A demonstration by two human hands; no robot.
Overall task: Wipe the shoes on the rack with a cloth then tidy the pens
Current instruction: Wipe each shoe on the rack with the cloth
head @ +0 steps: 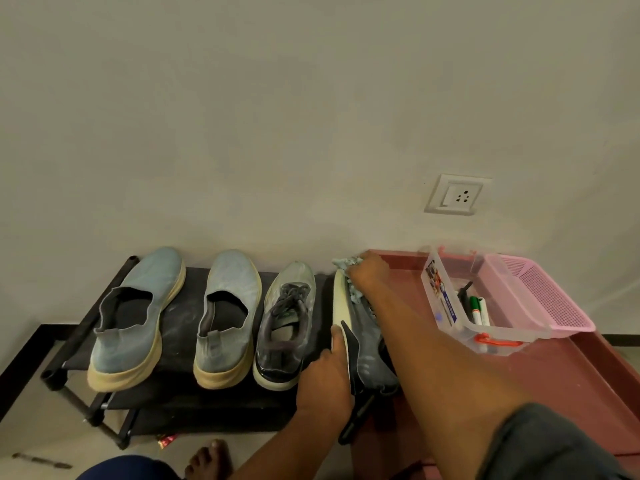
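With the left hand (327, 372) gripping the tipped rightmost shoe (363, 355) on the rack (180, 327), the right hand (370, 271) clutched a cloth (348, 263) at its toe, mid-wipe; the pens (478, 308) in the clear box awaited tidying next.

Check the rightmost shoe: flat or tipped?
Tipped. The rightmost shoe is on its side, pale sole facing left, left hand holding it.

The right forearm hides much of the tilted grey lace-up sneaker (367, 355) at the black fabric shoe rack's (180, 323) right edge, and the label on the clear plastic box (441, 296) is too small to read.
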